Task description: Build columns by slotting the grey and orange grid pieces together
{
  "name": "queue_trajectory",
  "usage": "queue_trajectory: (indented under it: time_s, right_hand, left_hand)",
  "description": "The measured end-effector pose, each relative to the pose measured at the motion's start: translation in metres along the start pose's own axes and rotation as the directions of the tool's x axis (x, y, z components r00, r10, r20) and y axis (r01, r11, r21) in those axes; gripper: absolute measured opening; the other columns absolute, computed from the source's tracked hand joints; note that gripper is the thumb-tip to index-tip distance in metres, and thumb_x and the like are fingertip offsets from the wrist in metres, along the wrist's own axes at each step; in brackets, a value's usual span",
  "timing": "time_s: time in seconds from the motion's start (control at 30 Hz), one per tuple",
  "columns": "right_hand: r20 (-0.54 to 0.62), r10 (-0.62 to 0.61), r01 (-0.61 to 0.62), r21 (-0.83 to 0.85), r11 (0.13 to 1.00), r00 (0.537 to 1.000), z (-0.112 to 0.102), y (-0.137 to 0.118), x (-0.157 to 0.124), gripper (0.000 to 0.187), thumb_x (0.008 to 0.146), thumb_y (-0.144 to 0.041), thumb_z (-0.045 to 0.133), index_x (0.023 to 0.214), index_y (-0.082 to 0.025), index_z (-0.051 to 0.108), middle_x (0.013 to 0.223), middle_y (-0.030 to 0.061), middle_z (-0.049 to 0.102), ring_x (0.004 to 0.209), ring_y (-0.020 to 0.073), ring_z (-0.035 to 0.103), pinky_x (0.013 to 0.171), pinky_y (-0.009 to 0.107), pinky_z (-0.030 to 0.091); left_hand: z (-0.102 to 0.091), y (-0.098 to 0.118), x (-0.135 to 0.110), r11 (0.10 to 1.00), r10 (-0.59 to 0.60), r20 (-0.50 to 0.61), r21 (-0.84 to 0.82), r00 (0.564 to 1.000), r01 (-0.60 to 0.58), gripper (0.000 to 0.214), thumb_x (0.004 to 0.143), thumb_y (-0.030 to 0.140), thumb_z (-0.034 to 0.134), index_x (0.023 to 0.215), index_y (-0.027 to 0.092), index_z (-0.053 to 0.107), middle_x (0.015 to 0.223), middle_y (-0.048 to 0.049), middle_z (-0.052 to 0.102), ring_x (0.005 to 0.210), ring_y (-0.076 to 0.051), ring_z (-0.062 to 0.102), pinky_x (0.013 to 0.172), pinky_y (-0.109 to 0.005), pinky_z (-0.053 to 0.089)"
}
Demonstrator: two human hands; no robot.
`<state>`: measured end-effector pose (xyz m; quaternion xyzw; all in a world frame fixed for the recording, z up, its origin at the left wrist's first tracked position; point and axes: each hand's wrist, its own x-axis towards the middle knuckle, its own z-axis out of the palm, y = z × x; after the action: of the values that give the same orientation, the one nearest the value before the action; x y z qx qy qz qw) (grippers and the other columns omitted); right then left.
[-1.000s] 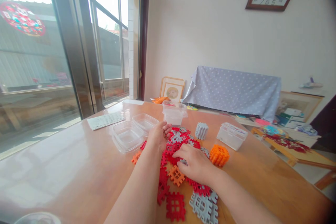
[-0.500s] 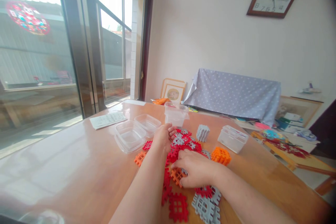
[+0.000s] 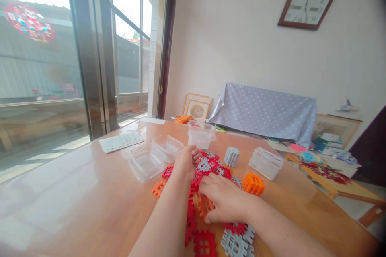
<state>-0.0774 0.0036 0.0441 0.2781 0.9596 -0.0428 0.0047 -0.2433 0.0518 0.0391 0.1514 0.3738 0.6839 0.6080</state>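
Observation:
My right hand [image 3: 224, 198] reaches over a spread of interlocking plastic tiles, its thumb and fingers gripping an orange window-pattern tile [image 3: 205, 207]. My left hand [image 3: 187, 163] is at the far left of the pile, fingers curled; what they may hold is hidden. Red tiles [image 3: 221, 172] and grey tiles [image 3: 204, 164] lie between and beyond the hands. Closer to me are another red tile [image 3: 205, 244] and overlapping grey tiles [image 3: 234, 245]. Left of my left forearm an orange tile [image 3: 158, 188] and a red tile [image 3: 167, 172] show partly.
A grey tile stack [image 3: 232, 156] and an orange tile stack [image 3: 253, 184] stand at the right, near a clear lidded box [image 3: 266, 163]. Clear tubs [image 3: 147, 162] and a taller container [image 3: 200, 135] stand farther back. A printed sheet [image 3: 121, 141] lies at the left.
The view has tipped slightly up, so the clock sits lower. My right fingers have closed in on the orange tile, which appears tilted a little more. My left hand is nearly still.

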Motion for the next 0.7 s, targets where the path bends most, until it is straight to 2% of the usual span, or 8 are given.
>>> queue_trajectory:
  time_s: [0.1, 0.2, 0.33, 0.4, 0.5, 0.57, 0.63, 0.7]
  right_hand:
    - [-0.079, 0.020, -0.016, 0.050, 0.999, 0.997, 0.004, 0.001, 0.001, 0.050, 0.064, -0.048, 0.088, 0.099, -0.022, 0.064, 0.104, 0.0039, 0.065, 0.097, 0.0254, 0.054, 0.084, 0.037, 0.042]
    - [-0.164, 0.082, -0.052, 0.183, 0.982, 0.983, 0.010, 0.004, 0.002, 0.032, 0.073, -0.031, 0.082, 0.099, -0.023, 0.064, 0.101, 0.0022, 0.066, 0.096, 0.0226, 0.055, 0.083, 0.033, 0.041]
    - [-0.288, 0.234, -0.094, 0.426, 0.900, 0.929, 0.021, 0.012, 0.005, 0.023, 0.081, -0.017, 0.067, 0.103, -0.024, 0.070, 0.090, 0.0007, 0.066, 0.090, 0.0200, 0.057, 0.080, 0.031, 0.042]
    - [-0.344, 0.367, -0.091, 0.610, 0.787, 0.864, 0.024, 0.017, 0.006, 0.019, 0.086, -0.023, 0.064, 0.103, -0.023, 0.071, 0.085, 0.0003, 0.064, 0.084, 0.0186, 0.057, 0.078, 0.030, 0.042]
    - [-0.309, 0.594, -0.014, 0.880, 0.475, 0.743, 0.022, 0.023, 0.002, 0.025, 0.089, -0.036, 0.062, 0.109, -0.022, 0.067, 0.085, -0.0006, 0.065, 0.074, 0.0159, 0.055, 0.068, 0.027, 0.042]
    - [-0.251, 0.699, 0.057, 0.956, 0.288, 0.669, 0.018, 0.027, -0.002, 0.029, 0.089, -0.041, 0.064, 0.111, -0.022, 0.065, 0.087, -0.0007, 0.066, 0.070, 0.0143, 0.054, 0.061, 0.025, 0.038]
    - [-0.224, 0.765, 0.118, 0.974, 0.192, 0.604, 0.014, 0.029, -0.008, 0.031, 0.086, -0.043, 0.068, 0.109, -0.022, 0.064, 0.089, 0.0000, 0.068, 0.068, 0.0136, 0.054, 0.057, 0.023, 0.036]
    - [-0.224, 0.806, 0.164, 0.974, 0.159, 0.548, 0.013, 0.030, -0.013, 0.032, 0.083, -0.044, 0.071, 0.107, -0.022, 0.064, 0.091, 0.0008, 0.069, 0.070, 0.0143, 0.056, 0.057, 0.023, 0.037]
  left_hand:
    - [-0.001, 0.000, 0.000, 1.000, 0.009, 0.015, 0.002, 1.000, -0.009, 0.016, 0.082, 0.023, 0.066, 0.094, 0.018, 0.058, 0.076, -0.0052, 0.071, 0.057, -0.011, 0.063, 0.050, -0.020, 0.041]
    - [-0.002, -0.001, 0.001, 1.000, 0.024, 0.018, 0.011, 1.000, -0.024, 0.017, 0.082, 0.024, 0.067, 0.094, 0.018, 0.057, 0.076, -0.0046, 0.071, 0.056, -0.011, 0.063, 0.050, -0.020, 0.042]
    - [-0.003, -0.002, 0.003, 0.997, 0.063, 0.011, 0.052, 0.998, -0.063, 0.020, 0.080, 0.027, 0.070, 0.093, 0.018, 0.057, 0.080, -0.0051, 0.071, 0.059, -0.011, 0.063, 0.051, -0.019, 0.041]
    - [-0.003, -0.004, 0.003, 0.992, 0.097, 0.013, 0.085, 0.995, -0.098, 0.022, 0.079, 0.029, 0.071, 0.092, 0.018, 0.058, 0.081, -0.0045, 0.071, 0.060, -0.010, 0.063, 0.053, -0.019, 0.040]
    - [0.001, -0.008, -0.003, 0.981, 0.133, 0.042, 0.137, 0.990, -0.138, 0.023, 0.076, 0.030, 0.074, 0.090, 0.018, 0.060, 0.081, -0.0037, 0.071, 0.062, -0.010, 0.062, 0.055, -0.019, 0.038]
    - [0.005, -0.011, -0.009, 0.966, 0.127, 0.105, 0.214, 0.986, -0.147, 0.024, 0.075, 0.033, 0.075, 0.089, 0.017, 0.063, 0.082, -0.0045, 0.071, 0.064, -0.010, 0.062, 0.057, -0.020, 0.039]
    - [0.010, -0.015, -0.018, 0.937, 0.097, 0.208, 0.311, 0.973, -0.160, 0.027, 0.077, 0.039, 0.075, 0.090, 0.017, 0.065, 0.083, -0.0051, 0.071, 0.066, -0.010, 0.062, 0.059, -0.021, 0.040]
    - [0.014, -0.020, -0.025, 0.903, 0.056, 0.315, 0.388, 0.947, -0.182, 0.031, 0.078, 0.045, 0.074, 0.091, 0.017, 0.066, 0.082, -0.0039, 0.070, 0.066, -0.011, 0.061, 0.059, -0.021, 0.040]
